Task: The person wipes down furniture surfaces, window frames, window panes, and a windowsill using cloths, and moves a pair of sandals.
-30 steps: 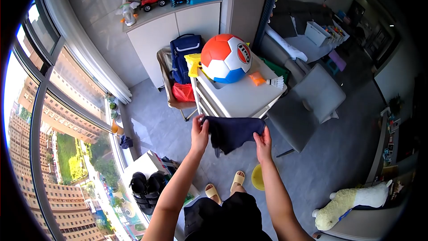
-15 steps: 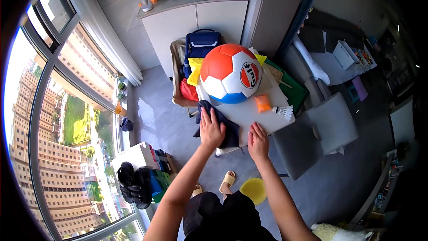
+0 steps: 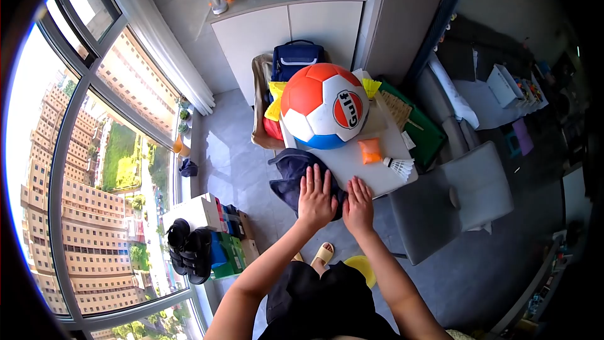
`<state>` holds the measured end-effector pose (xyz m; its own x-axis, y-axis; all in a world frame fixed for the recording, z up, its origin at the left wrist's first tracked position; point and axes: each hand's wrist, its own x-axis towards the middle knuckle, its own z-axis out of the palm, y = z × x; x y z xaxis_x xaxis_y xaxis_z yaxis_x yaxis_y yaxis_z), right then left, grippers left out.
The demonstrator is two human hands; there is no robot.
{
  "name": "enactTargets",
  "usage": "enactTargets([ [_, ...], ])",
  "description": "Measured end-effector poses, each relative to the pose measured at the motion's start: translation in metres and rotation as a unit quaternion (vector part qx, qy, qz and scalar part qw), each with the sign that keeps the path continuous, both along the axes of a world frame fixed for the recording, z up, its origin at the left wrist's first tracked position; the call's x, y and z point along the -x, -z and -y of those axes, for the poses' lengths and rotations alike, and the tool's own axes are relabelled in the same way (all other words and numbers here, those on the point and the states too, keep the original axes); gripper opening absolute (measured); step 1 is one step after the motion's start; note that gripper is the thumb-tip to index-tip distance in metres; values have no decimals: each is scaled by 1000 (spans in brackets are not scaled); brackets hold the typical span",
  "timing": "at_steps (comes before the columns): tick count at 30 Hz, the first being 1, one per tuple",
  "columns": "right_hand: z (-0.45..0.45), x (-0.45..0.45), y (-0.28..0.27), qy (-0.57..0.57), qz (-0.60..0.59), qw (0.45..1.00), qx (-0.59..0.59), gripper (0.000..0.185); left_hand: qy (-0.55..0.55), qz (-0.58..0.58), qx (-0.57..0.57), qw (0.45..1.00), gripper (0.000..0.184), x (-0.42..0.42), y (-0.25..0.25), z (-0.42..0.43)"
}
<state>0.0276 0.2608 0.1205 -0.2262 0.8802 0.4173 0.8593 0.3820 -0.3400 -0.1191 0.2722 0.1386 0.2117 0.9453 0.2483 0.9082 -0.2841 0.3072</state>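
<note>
Head view: dark cloth (image 3: 293,170) is lying over the table's (image 3: 352,165) near-left corner, overhanging the left edge. Left hand (image 3: 318,199), nearer, is resting flat on it, fingers spread, gripping nothing; most cloth is extending leftward. Right hand (image 3: 358,208) is resting straight-fingered at the near edge, seemingly empty. Long axis is slanting from left edge to near edge, loose end pointing left.

Daylight is pouring through the window (image 3: 86,79) left of the soccer ball (image 3: 302,101); sky (image 3: 41,69) beyond is clipping white. Sun is glaring off the floor (image 3: 218,150) left of the ball. Sofa (image 3: 462,44) right of the ball is sinking into shadow. Navy cloth (image 3: 290,173) below the ball is reading dark. Fisheye is bowing the window, vignetting black farthest from the ball. Ball's Gulf logo (image 3: 350,109) is reading crisp.
</note>
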Motion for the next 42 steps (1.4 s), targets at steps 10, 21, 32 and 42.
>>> enactTargets([
  [10,-3,-26,-50,190,-29,960,-202,41,143,-60,55,986,65,35,-17,-12],
  [21,-135,-66,-20,218,-63,974,17,42,138,-48,55,988,67,34,-22,-13],
  [32,-157,-67,-43,18,-21,1000,0,51,108,-56,106,987,69,28,-26,-14],
  [42,-197,-72,-47,-63,84,994,-32,56,97,-77,121,985,72,24,-32,-15],
])
